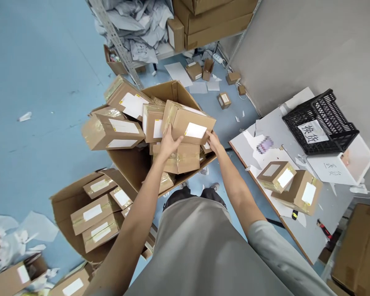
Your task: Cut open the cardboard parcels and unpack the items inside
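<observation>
At the frame's centre, the left hand point(169, 144), thumb spread, and the right hand point(213, 142) hold a taped carton point(189, 120) between them; it looks stiff, perhaps slick where taped (weight unclear), so opposite lower corners seem surest

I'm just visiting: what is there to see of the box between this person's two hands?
The box is brown, apparently cardboard, and looks closed, with shiny tape at its left end. A white label with a small yellow mark faces the person; a white strip shows on top. It sits slightly askew above other boxes in a large open carton. The left hand touches its near left side, the right hand its near right corner.
</observation>
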`<state>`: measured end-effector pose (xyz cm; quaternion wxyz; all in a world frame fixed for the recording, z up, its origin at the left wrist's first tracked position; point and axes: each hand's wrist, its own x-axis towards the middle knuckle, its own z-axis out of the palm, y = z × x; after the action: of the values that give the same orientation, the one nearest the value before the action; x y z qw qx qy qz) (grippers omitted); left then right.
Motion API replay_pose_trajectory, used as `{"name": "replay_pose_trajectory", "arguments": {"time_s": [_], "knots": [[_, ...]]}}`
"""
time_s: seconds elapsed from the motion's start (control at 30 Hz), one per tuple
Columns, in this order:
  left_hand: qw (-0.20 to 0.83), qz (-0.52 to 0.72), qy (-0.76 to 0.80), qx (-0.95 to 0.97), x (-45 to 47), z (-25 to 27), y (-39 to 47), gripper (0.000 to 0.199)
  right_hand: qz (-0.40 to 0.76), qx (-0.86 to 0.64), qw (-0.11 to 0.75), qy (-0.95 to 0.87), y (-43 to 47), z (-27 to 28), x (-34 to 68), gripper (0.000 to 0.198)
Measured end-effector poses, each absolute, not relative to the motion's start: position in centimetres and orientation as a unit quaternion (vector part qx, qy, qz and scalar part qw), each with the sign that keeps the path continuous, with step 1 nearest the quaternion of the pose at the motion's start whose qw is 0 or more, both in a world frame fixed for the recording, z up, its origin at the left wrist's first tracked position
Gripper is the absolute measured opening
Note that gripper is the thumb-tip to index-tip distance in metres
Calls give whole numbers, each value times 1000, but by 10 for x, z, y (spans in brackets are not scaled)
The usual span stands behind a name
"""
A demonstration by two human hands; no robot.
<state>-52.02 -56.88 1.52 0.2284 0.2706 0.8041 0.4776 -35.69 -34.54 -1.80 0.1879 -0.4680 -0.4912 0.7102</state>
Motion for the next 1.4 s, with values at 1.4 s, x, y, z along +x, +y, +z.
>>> {"name": "replay_pose_trajectory", "arguments": {"time_s": [1.4], "knots": [[387, 369, 390, 749, 232, 143, -191, 85, -80, -706, 600, -367, -407, 179, 430, 50]]}}
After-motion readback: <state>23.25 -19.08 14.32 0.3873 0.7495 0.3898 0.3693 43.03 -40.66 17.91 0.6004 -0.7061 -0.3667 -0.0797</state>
